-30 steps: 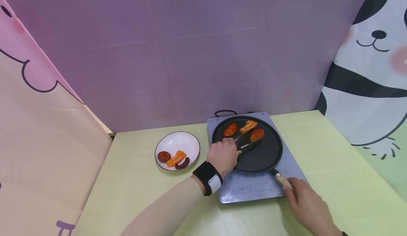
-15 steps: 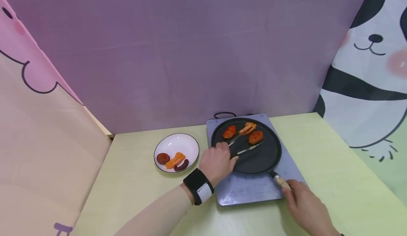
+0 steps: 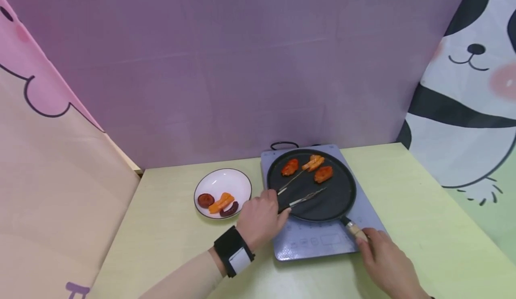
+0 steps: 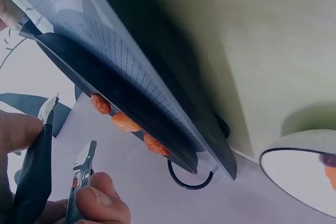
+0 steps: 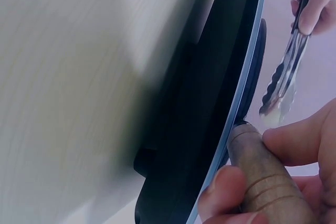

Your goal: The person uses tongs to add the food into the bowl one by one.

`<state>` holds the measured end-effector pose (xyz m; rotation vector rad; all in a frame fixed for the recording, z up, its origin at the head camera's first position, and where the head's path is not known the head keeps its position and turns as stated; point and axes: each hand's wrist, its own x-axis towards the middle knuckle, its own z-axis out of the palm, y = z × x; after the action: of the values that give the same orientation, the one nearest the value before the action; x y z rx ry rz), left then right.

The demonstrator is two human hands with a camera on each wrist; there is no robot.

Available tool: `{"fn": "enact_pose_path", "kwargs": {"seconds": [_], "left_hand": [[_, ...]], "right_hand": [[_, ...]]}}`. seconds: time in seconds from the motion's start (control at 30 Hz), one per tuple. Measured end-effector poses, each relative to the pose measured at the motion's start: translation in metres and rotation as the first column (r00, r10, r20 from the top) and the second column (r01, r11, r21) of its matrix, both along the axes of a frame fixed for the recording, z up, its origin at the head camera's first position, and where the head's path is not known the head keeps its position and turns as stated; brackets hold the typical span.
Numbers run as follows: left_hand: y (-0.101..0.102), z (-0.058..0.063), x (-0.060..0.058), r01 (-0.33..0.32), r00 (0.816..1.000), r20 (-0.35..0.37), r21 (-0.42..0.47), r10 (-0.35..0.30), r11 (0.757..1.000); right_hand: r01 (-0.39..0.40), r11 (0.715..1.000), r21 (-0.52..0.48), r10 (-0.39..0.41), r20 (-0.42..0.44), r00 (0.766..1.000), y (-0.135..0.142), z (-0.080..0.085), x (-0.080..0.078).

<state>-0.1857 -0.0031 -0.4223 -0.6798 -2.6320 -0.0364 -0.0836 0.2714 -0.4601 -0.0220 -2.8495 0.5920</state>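
Note:
My left hand (image 3: 260, 218) grips a pair of metal tongs (image 3: 307, 197) with black handles. The two arms of the tongs stand apart over the near left of the black frying pan (image 3: 322, 207), with nothing between their tips. In the left wrist view, thumb and fingers lie on opposite dark handles (image 4: 32, 174). My right hand (image 3: 389, 258) holds the pan's wooden handle (image 3: 354, 230); the right wrist view shows fingers curled around this handle (image 5: 270, 182). Two reddish-brown, wing-like pieces (image 3: 290, 167) and an orange piece with split ends (image 3: 313, 162) lie in the far half of the pan.
Beneath the pan is a grey induction cooktop (image 3: 304, 249). A white, dark-rimmed plate (image 3: 225, 180) to its left carries a round red slice (image 3: 205, 200), an orange piece (image 3: 221, 203) and a dark red curved sausage (image 3: 229, 209). A purple cloth (image 3: 242, 66) hangs behind the table.
My left hand has drawn back leftward and toward me, pulling the tongs away from the food, and their arms have spread wider. The right hand stays on the handle.

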Motion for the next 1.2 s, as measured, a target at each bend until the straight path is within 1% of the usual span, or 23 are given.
{"fn": "enact_pose_path", "kwargs": {"seconds": [0.07,0.13,0.4,0.5,0.6,0.73,0.83,0.93,1.07,1.13,1.2], "left_hand": [[-0.006,-0.001,0.003,-0.001,1.000,-0.014,-0.001,0.001,1.000],[-0.012,-0.002,0.006,-0.002,1.000,-0.009,0.016,0.002,1.000],[-0.036,-0.011,0.021,-0.011,0.997,0.080,0.083,0.005,0.996],[-0.045,-0.015,0.025,-0.031,0.993,0.118,0.108,0.018,0.994],[-0.054,-0.018,0.029,-0.052,0.990,0.133,0.123,0.035,0.991],[-0.066,-0.022,0.034,-0.065,0.991,0.126,0.117,0.050,0.991],[-0.073,-0.024,0.036,-0.069,0.989,0.135,0.111,0.054,0.991],[-0.081,-0.025,0.037,-0.077,0.985,0.160,0.096,0.061,0.992],[-0.090,-0.028,0.040,-0.104,0.974,0.211,0.081,0.084,0.991],[-0.094,-0.029,0.041,-0.117,0.970,0.225,0.090,0.094,0.989],[-0.098,-0.030,0.042,-0.125,0.970,0.222,0.098,0.101,0.987]], "right_hand": [[0.001,1.000,0.002,-0.001,-0.006,1.000,0.000,0.000,0.000],[0.002,1.000,0.003,-0.002,-0.006,1.000,0.000,0.000,0.000],[0.003,1.000,0.008,-0.002,-0.015,1.000,0.001,-0.001,0.000],[-0.001,1.000,0.008,0.001,-0.027,1.000,0.001,-0.001,0.000],[-0.001,1.000,0.005,0.001,-0.033,0.999,0.001,-0.002,0.000],[0.002,1.000,0.004,-0.002,-0.039,0.999,0.002,-0.002,0.000],[0.001,1.000,0.007,0.000,-0.045,0.999,0.002,-0.002,0.000],[-0.002,1.000,0.008,0.002,-0.045,0.999,0.002,-0.002,0.000],[-0.006,1.000,0.009,0.007,-0.053,0.999,0.003,-0.003,0.000],[-0.006,1.000,0.008,0.007,-0.054,0.999,0.003,-0.003,0.000],[-0.006,1.000,0.008,0.007,-0.059,0.998,0.003,-0.003,0.000]]}}
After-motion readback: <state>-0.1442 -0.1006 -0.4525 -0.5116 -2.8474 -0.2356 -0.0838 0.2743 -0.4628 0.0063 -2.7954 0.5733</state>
